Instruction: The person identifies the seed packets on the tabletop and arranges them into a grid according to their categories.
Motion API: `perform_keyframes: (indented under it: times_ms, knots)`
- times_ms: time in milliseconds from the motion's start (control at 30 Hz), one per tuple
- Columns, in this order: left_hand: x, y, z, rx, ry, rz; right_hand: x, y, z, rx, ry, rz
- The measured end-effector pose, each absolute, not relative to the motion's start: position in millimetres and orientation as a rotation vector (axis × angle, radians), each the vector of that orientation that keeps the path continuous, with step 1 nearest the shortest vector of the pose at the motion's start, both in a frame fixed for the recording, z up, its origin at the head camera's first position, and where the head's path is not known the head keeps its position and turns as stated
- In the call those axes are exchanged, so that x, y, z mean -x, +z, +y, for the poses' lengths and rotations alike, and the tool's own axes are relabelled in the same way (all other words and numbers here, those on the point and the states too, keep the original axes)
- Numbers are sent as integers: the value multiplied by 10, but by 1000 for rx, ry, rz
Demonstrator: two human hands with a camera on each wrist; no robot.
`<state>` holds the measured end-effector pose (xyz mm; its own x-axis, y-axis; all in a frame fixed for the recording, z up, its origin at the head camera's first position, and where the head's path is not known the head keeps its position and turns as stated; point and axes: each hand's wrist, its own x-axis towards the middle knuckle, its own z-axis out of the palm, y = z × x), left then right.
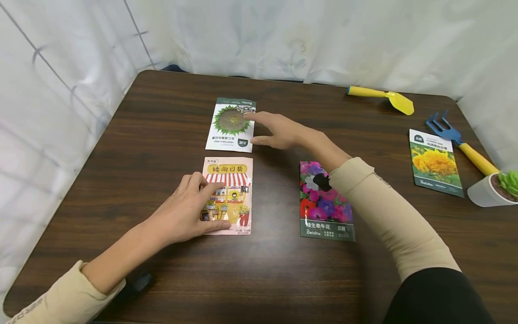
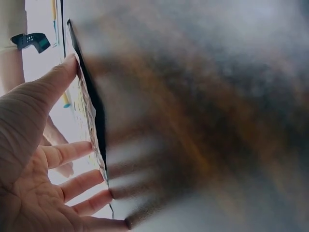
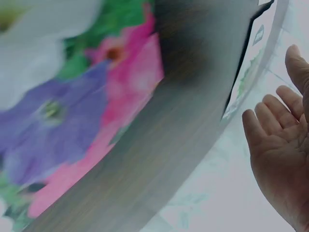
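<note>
My left hand (image 1: 184,209) lies over the left part of a pink seed packet (image 1: 230,200) with a striped awning printed on it. In the left wrist view, the thumb and spread fingers of the left hand (image 2: 48,159) meet the face of that packet (image 2: 86,104). Farther back lies a white seed packet (image 1: 228,128) with a green-rimmed sunflower head, its print upside down. My right hand (image 1: 279,130) reaches to its right edge, index finger and thumb extended and overlapping it. A petunia-like flower seed packet (image 1: 323,207) lies under the right forearm, partly hidden.
At the right lies a yellow-flower seed packet (image 1: 435,162), beside a blue hand fork (image 1: 449,134) with a yellow handle. A yellow trowel (image 1: 398,102) rests near the back edge. A white potted plant (image 1: 485,191) stands at the far right. White curtains (image 1: 259,40) hang behind the dark wooden table (image 1: 162,117).
</note>
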<state>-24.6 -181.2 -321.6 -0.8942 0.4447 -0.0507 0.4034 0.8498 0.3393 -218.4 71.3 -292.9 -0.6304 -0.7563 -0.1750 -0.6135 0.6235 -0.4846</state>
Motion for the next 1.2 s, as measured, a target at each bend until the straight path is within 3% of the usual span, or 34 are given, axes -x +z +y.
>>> perform_keyframes:
  times_ms: [1200]
  knots:
    - [253,-3203,-1844,-645,448,2901,1546,-3042,1900,1050,-762,2552]
